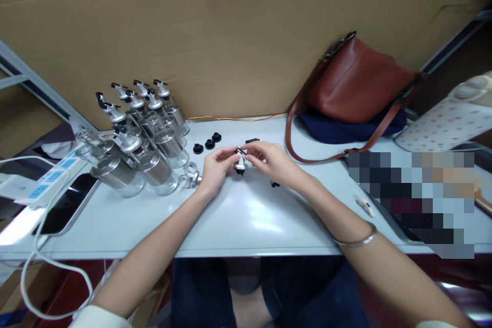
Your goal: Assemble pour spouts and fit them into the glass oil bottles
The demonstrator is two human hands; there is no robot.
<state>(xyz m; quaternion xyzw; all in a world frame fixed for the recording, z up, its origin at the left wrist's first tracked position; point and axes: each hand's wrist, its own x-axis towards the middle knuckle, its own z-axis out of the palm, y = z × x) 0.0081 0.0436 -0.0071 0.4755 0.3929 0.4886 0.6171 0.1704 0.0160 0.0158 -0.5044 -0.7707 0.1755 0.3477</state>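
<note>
Between my two hands is a silver and black pourer spout (240, 163), its dark stopper end pointing down over the table. My left hand (216, 169) pinches it from the left. On the other side, the fingers of my right hand (271, 160) close on its black top flap. Just behind my left hand sit several black stoppers (209, 144). Silver spout parts (189, 176) lie by my left wrist. Some small black pieces (275, 184) lie below my right hand, and more black parts (252, 141) show partly behind its fingers.
Several glass-and-steel bottles (157, 169), most with spouts, stand at the left. Beyond them are a power strip (54, 179), a tablet (67, 204) and a white cable. A brown bag (361, 82), a dotted container (442, 118) and a white earbud (366, 207) are at the right.
</note>
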